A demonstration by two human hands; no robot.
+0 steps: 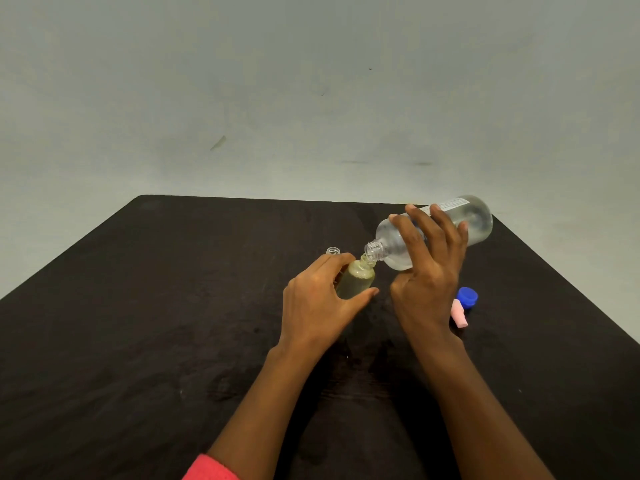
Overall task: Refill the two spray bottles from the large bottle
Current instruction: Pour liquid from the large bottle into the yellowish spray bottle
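Clear large bottle (446, 230), gripped in my right hand (427, 271), slanted down-left at frame centre, mouth meeting the spray bottle (356, 280) my left hand (318, 306) clasped.

Dark table (156, 323), pale wall (277, 81) behind.

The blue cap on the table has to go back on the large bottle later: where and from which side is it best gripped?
Judging by its pose, grip the blue cap around its round side wall, coming from above with the right hand. It lies on the table beside the pink piece, so avoid closing on that.
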